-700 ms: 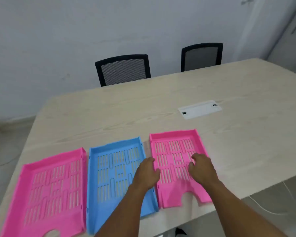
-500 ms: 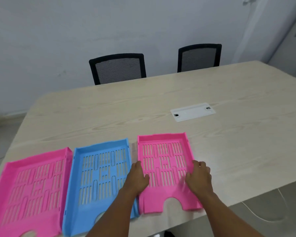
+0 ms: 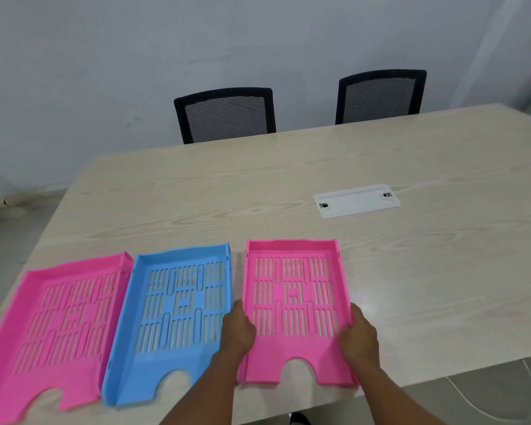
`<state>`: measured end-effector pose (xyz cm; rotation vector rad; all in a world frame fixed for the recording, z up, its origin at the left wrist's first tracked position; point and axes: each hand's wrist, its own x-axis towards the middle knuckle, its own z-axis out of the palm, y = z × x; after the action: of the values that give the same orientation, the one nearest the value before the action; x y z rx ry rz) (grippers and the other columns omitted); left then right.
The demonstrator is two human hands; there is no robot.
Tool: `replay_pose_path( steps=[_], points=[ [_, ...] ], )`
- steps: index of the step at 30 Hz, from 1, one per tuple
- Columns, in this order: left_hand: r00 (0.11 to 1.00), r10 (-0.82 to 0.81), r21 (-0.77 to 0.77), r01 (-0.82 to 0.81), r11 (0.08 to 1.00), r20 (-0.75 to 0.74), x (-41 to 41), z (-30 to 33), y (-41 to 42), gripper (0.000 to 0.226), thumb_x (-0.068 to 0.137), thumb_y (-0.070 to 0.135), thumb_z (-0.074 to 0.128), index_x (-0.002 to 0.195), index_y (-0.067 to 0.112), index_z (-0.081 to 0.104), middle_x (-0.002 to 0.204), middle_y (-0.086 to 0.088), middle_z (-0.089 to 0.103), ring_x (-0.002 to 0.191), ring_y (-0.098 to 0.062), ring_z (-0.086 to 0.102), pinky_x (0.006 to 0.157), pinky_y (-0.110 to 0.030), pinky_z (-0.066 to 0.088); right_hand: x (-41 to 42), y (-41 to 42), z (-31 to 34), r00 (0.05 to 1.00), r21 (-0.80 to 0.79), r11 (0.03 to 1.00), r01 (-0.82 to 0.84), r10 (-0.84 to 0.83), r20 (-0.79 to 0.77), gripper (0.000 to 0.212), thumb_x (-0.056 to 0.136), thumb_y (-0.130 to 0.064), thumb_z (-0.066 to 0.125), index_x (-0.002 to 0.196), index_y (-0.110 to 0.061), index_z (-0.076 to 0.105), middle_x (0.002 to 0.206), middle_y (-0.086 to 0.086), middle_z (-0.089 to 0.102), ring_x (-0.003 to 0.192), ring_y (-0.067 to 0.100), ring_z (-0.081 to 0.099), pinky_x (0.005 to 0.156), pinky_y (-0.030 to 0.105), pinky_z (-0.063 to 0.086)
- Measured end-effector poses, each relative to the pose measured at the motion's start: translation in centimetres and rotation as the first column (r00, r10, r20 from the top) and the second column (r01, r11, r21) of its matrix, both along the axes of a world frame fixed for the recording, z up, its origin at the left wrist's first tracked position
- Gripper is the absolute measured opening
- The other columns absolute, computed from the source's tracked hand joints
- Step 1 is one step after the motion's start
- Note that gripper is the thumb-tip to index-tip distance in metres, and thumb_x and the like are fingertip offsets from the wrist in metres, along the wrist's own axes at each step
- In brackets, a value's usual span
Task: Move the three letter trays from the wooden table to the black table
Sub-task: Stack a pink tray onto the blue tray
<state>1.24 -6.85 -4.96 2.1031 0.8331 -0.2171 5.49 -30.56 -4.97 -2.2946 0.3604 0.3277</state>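
Note:
Three slotted letter trays lie side by side near the front edge of the wooden table point(image 3: 319, 154). The right pink tray point(image 3: 293, 289) is gripped on both long sides: my left hand point(image 3: 238, 328) holds its left wall and my right hand point(image 3: 357, 334) holds its right wall. The blue tray point(image 3: 178, 305) sits in the middle, just left of my left hand. The left pink tray point(image 3: 59, 320) lies at the far left, partly cut off by the frame. No black table is in view.
A white cable cover plate point(image 3: 356, 200) is set into the table behind the trays. Two black mesh chairs point(image 3: 226, 115) point(image 3: 380, 96) stand at the far side against the wall. A white cable point(image 3: 460, 397) runs over the floor at the lower right.
Both hands slid from the tray's floor out to its two side walls and closed on them. The view shifted, so the trays now sit further right in the frame.

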Motion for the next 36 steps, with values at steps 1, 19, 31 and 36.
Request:
replay_pose_path(
  steps=[1,19,31,36],
  points=[
    [1.0,0.004,-0.013,-0.003,1.0,0.021,-0.1,0.1,0.0,0.048,0.092,-0.009,0.039,0.137,0.003,0.049,0.102,-0.014,0.068,0.089,-0.027,0.067,0.083,-0.042,0.06,0.0,0.0,-0.1,1.0,-0.012,1.0,0.012,-0.012,0.017,0.048,0.087,0.003,0.04,0.131,-0.013,0.052,0.094,0.011,0.067,0.081,0.031,0.065,0.07,0.04,0.056],
    [0.911,0.154,-0.054,-0.144,0.988,0.384,0.6,6.9,7.4,0.028,0.096,0.006,0.047,0.109,0.014,0.071,0.093,-0.007,0.075,0.083,-0.024,0.071,0.074,-0.037,0.059,2.1,6.8,6.1,0.955,0.01,0.999,0.037,-0.038,0.293,0.02,0.086,-0.008,0.051,0.066,-0.01,0.051,0.059,0.008,0.058,0.052,0.025,0.053,0.048,0.034,0.041],
    [0.859,0.366,0.0,-0.392,0.92,0.359,-8.8,6.9,18.8,0.036,0.095,0.002,0.05,0.129,0.001,0.063,0.12,-0.016,0.071,0.111,-0.03,0.067,0.096,-0.035,0.049,-2.7,19.2,4.6,0.952,0.124,0.969,-0.215,0.18,0.247,0.008,0.084,-0.012,0.058,0.086,-0.014,0.065,0.082,0.005,0.068,0.074,0.027,0.062,0.067,0.037,0.052],
    [0.858,0.374,0.001,-0.4,0.916,0.351,-11.4,6.1,21.4,0.039,0.096,0.012,0.046,0.132,0.005,0.062,0.12,-0.015,0.072,0.109,-0.03,0.068,0.097,-0.039,0.053,-4.5,21.7,4.2,0.95,0.151,0.954,-0.258,0.221,0.222,0.008,0.085,-0.013,0.056,0.084,-0.019,0.061,0.081,0.0,0.065,0.073,0.021,0.062,0.066,0.035,0.05]
  ],
)
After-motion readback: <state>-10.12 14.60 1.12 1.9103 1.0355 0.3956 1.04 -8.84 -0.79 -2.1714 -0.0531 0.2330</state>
